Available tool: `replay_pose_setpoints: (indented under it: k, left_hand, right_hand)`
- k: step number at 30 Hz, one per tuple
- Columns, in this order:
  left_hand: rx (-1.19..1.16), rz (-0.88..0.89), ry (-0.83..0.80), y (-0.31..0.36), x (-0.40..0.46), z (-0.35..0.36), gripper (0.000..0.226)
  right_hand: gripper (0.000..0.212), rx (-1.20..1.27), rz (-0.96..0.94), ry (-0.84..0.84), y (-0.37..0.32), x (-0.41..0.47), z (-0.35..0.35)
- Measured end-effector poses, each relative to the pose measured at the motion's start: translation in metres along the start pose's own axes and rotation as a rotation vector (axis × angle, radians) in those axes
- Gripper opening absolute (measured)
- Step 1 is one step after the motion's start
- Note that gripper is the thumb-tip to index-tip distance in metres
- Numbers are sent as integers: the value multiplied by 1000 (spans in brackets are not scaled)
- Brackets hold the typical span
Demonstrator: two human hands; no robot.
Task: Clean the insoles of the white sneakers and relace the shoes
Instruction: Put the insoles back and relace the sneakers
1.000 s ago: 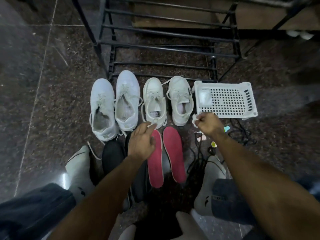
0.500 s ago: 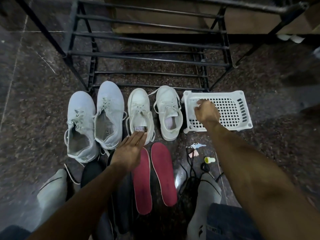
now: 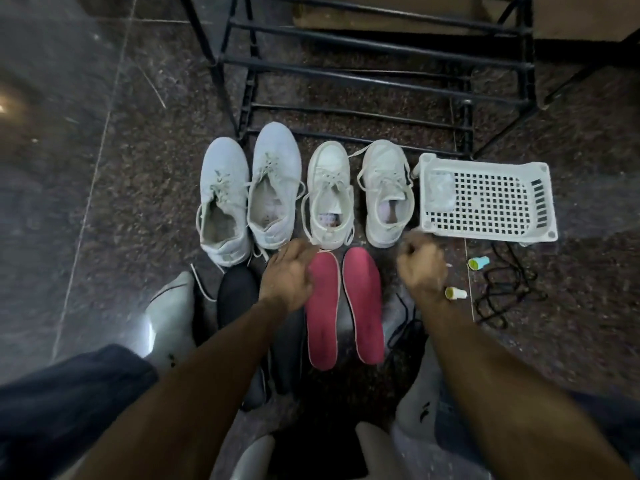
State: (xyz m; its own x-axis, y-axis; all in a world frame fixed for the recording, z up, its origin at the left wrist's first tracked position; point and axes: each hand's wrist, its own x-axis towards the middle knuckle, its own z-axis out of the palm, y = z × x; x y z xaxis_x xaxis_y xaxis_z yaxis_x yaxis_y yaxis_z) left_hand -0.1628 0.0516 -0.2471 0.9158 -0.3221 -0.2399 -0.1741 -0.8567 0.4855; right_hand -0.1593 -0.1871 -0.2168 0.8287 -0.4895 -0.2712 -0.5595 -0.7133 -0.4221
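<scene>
Red insoles (image 3: 344, 306) between hands; left fingers (image 3: 294, 252) relaxed touching one, right fingers (image 3: 414, 245) curled, contents unclear.

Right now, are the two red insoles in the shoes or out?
Out. Both red insoles lie flat on the floor, side by side, just in front of the white sneakers.

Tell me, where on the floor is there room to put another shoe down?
Bare floor lies left of the leftmost sneaker, and more beyond the white basket on the right. It is crowded near the knees: red insoles, a black insole, black cords, two small caps and both hands.
</scene>
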Motion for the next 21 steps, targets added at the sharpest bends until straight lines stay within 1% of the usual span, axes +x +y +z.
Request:
replay_pose_setpoints:
  k: [1,3,5,7,9,11,13,15,18,21]
  left_hand:
    - [-64,-45,21,-4,-12,2,56]
    - [-156,-144,13,-10,-37,6,47]
    - [-210,-241,-34,-16,-60,11,40]
    - [-225,-312,-95,-23,-79,17,39]
    - [-226,-361,-136,-28,-90,22,39]
    - [-232,-390,-143,-28,-93,26,37]
    - [-236,-398,-140,-25,-89,27,36]
    - [-247,-367,-124,-20,-82,27,35]
    - [-263,-299,-102,-12,-65,24,33]
    - [-246,-238,-110,-1,-40,19,32]
  right_hand:
    - [23,-29,40,-62,1,-18,10]
    - [34,-125,119,-215,4,-50,28]
    - [52,-209,95,-332,11,-76,45]
    - [72,-239,68,-379,19,-96,60]
    - [85,-251,87,-381,24,-104,69]
    - [95,-268,104,-380,26,-106,74]
    - [105,-277,114,-373,28,-102,76]
    - [109,-304,117,-387,30,-97,76]
    - [109,-343,93,-414,34,-90,75]
    - [108,-238,119,-410,36,-89,70]
